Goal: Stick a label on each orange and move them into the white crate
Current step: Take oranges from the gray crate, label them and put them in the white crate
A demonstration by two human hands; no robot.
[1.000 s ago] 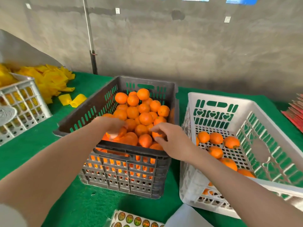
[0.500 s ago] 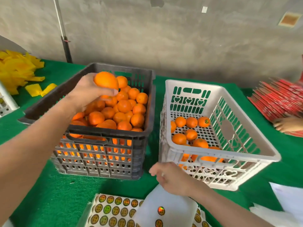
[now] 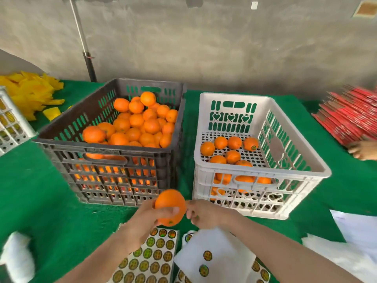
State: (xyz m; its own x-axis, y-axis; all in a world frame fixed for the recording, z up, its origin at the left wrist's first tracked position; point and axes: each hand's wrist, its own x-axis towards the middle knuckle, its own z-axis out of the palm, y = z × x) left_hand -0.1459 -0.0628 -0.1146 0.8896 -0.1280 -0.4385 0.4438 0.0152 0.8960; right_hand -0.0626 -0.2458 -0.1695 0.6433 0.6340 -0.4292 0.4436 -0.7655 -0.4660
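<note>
- While your left hand (image 3: 142, 218) grips one orange (image 3: 170, 206) with thumb and fingers curled round it, the fruit sits in the air just in front of the gap between the two crates, above the label sheets (image 3: 155, 256).
- Your right hand (image 3: 207, 215) is just beside that orange, fingers curled and fingertips close to its right side. I cannot tell whether they pinch a label or touch the peel.
- There is a small green mark low on the held orange; I cannot tell whether it is a stem or a label.
- The black crate (image 3: 102, 147) on your left is heaped with oranges (image 3: 140, 127).
- The white crate (image 3: 234, 97) stands just beside it on your right, with a thin layer of oranges (image 3: 232, 156) on its floor. One at the back right (image 3: 250, 143) shows a round label.
- A white backing sheet (image 3: 220, 242) lies under your right forearm with two round labels on it.
- Everything rests on the green table cover (image 3: 40, 201).
- Far left: a yellow pile (image 3: 30, 90) and part of a white basket (image 3: 10, 123).
- Far right: a red stack (image 3: 350, 119) with another person's hand (image 3: 363, 150) at its near edge.
</note>
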